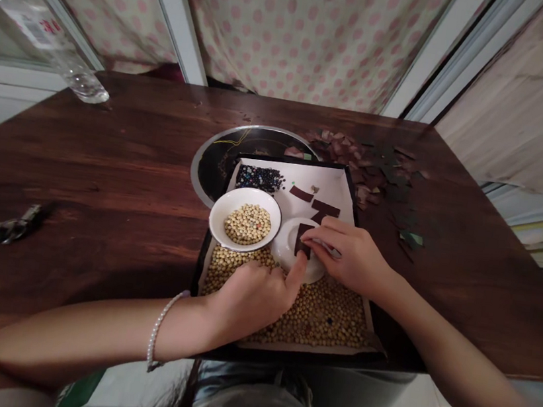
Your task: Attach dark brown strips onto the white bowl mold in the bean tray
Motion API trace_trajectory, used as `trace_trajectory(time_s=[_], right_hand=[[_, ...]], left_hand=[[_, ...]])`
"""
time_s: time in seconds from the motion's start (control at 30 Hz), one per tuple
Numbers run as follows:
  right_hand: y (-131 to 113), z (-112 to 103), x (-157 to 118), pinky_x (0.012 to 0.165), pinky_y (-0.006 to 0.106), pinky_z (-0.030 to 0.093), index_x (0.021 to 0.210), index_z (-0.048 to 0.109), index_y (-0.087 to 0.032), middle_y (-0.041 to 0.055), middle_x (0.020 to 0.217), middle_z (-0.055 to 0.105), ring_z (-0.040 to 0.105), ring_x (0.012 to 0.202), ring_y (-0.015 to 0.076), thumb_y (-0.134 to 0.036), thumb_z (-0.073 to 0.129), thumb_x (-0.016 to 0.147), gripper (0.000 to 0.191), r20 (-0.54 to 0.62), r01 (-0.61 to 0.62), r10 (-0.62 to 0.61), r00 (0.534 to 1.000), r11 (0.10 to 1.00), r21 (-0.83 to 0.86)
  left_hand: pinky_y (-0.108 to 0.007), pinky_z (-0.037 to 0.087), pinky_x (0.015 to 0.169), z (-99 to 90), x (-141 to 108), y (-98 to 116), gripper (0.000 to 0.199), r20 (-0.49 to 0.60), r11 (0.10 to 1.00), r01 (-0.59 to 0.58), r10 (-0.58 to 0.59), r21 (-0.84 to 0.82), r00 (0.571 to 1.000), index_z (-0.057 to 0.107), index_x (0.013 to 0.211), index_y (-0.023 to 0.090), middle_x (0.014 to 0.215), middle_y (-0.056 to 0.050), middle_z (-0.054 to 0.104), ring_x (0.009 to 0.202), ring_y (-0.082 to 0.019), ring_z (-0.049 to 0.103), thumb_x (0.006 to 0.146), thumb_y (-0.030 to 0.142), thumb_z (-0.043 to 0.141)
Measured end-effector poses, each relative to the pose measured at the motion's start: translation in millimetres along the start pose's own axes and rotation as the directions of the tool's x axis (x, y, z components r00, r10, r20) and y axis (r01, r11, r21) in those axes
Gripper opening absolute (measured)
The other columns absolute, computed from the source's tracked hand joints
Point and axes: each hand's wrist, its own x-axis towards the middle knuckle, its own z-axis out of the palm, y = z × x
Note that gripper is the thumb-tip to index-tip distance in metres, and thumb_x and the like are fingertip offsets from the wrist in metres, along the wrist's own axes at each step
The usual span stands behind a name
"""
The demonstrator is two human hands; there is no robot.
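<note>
My right hand (352,253) pinches a small dark brown rectangular piece (304,230) near its right side, over a small white dish (283,248). From below, a fingertip of my left hand (262,292) presses on the lower end of the same piece; its other fingers are curled. Whether that dish is upright or upturned I cannot tell. Touching it on the left is a white bowl (219,220) with pale yellow beans (247,224) inside. More beans (327,311) cover the near half of a dark-rimmed tray (353,194). Loose dark brown strips (325,208) lie just beyond my right hand.
Dark beads (257,178) are heaped at the tray's back left corner. Behind it lies a round black plate (209,162) with a pale rim. Brown and green scraps (361,162) spread at the back right. A plastic bottle (76,71) and keys (5,230) are on the left.
</note>
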Motion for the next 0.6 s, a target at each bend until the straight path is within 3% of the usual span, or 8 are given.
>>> trace_trajectory(time_s=[0.6], right_hand=[[0.9, 3.3, -0.8, 0.058, 0.024, 0.039, 0.092, 0.068, -0.018, 0.0028, 0.074, 0.054, 0.052, 0.066, 0.0122, -0.023, 0.049, 0.087, 0.021, -0.049, -0.036, 0.033, 0.998, 0.997, -0.061]], left_hand=[[-0.027, 0.032, 0.033, 0.1, 0.2, 0.4, 0.041, -0.049, 1.0, 0.01, -0.009, 0.011, 0.999, 0.048, 0.118, -0.003, 0.046, 0.0, 0.054, 0.034, -0.014, 0.05, 0.079, 0.01, 0.049]])
